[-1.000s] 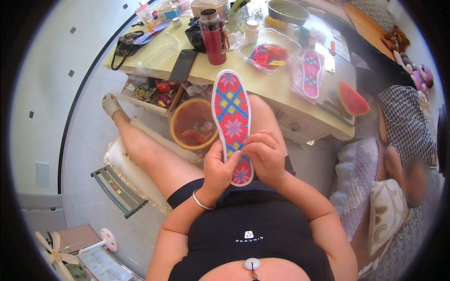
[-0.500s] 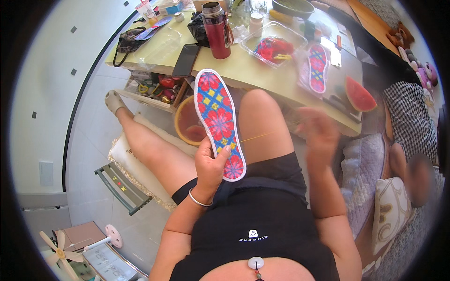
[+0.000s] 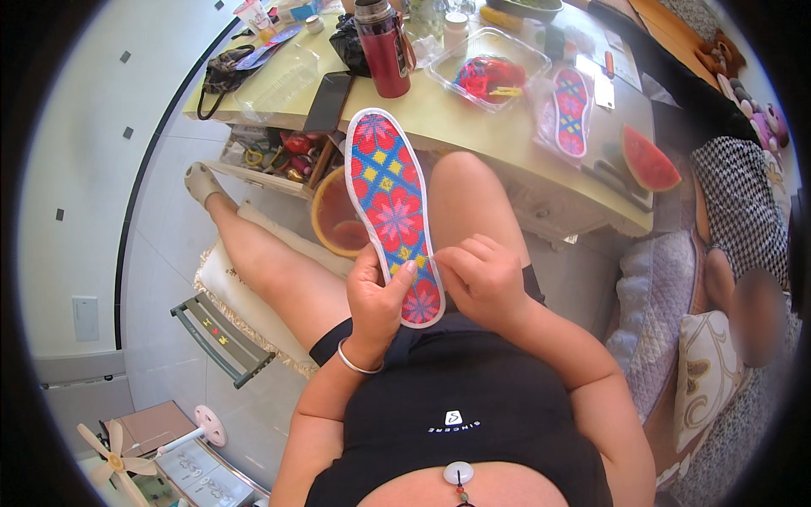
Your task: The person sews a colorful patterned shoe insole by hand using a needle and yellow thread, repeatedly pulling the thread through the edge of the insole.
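Note:
An embroidered insole (image 3: 390,215), white-edged with red, pink, blue and yellow flower patterns, stands upright above my lap. My left hand (image 3: 377,291) grips it near its heel end, thumb on the patterned face and the other fingers behind. At the insole's right edge, the closed fingers of my right hand (image 3: 486,275) pinch something too small to make out. No thread shows clearly between hand and insole now. A matching insole (image 3: 571,110) lies on the table at the right, on clear plastic.
On the table (image 3: 422,118) are a red flask (image 3: 384,55), a phone (image 3: 329,101), a clear plastic box (image 3: 439,78) of red and yellow thread and a watermelon piece (image 3: 649,159). An orange-rimmed basin (image 3: 321,215) and an open drawer (image 3: 270,173) sit below. Right, cushions (image 3: 655,313).
My right hand has come in from the right to the insole's edge; the yellow thread stretched between them before no longer shows. My left hand keeps its grip, nearly still.

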Available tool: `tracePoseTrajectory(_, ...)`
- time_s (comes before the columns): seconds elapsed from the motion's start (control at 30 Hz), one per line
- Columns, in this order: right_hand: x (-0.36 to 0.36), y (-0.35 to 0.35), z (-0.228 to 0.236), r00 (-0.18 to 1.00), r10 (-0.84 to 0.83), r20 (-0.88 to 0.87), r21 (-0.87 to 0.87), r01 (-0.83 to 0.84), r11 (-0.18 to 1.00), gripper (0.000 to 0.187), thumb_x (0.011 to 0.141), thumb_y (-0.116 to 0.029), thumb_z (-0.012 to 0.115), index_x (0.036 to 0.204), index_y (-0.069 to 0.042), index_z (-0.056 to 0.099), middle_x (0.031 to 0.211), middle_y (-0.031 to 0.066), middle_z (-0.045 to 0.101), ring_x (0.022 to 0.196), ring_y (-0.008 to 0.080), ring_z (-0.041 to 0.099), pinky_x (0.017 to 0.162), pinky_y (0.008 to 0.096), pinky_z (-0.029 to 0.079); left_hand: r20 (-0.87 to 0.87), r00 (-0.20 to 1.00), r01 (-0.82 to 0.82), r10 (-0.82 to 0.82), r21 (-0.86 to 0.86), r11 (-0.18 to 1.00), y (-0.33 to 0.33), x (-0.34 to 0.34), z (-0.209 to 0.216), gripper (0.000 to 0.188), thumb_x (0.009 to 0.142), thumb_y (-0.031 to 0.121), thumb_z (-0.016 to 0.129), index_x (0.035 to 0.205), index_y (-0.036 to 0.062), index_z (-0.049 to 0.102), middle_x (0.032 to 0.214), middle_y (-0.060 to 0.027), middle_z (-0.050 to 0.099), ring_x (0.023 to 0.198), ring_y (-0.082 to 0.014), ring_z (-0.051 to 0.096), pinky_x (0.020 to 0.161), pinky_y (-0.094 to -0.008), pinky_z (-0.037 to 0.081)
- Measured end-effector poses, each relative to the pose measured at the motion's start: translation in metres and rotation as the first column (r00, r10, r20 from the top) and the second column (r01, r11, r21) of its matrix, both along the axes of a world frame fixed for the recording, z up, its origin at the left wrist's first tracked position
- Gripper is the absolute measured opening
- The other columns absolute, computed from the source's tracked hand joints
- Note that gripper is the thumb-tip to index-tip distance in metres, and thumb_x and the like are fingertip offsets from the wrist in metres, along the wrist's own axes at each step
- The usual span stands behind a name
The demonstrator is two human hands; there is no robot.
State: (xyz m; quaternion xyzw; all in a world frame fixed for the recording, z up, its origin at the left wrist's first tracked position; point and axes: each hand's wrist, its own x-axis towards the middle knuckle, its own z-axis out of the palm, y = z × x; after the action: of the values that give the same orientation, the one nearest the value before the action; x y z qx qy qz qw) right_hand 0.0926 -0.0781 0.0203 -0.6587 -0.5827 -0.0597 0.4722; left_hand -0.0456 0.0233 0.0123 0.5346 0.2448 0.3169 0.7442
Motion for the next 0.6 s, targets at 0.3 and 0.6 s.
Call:
tracePoseTrajectory(0.3,0.0,-0.0007,0.0002,1.0,-0.006,0.011,-0.019,0.006,1.0,0.007,0.075,-0.003,0.068,0.079,-0.005,0.062,0.066,0.0066,0.056,0.06,0.025,0.057,0.054,0.036,0.047,-0.009,1.0,0.007,-0.007,0.052,0.999,-0.0009,-0.0006,-0.0008,0.027,0.09,-0.002,0.061,0.116,-0.0022,0.058,0.108,-0.0076,0.066,0.095,-0.0106,0.062,0.087,-0.0274,0.049)
tracePoseTrajectory(0.6,-0.0006,-0.0011,0.0019,1.0,-0.013,0.028,-0.022,0.013,1.0,0.008,0.075,-0.003,0.067,0.077,-0.005,0.06,0.065,0.0065,0.054,0.058,0.0249,0.056,0.051,0.0361,0.046,-0.025,0.999,-0.043,0.046,0.106,0.993,-0.0045,0.0022,0.0016,0.022,0.09,0.001,0.064,0.111,-0.0011,0.059,0.101,-0.0061,0.068,0.088,-0.0092,0.063,0.081,-0.0253,0.05)
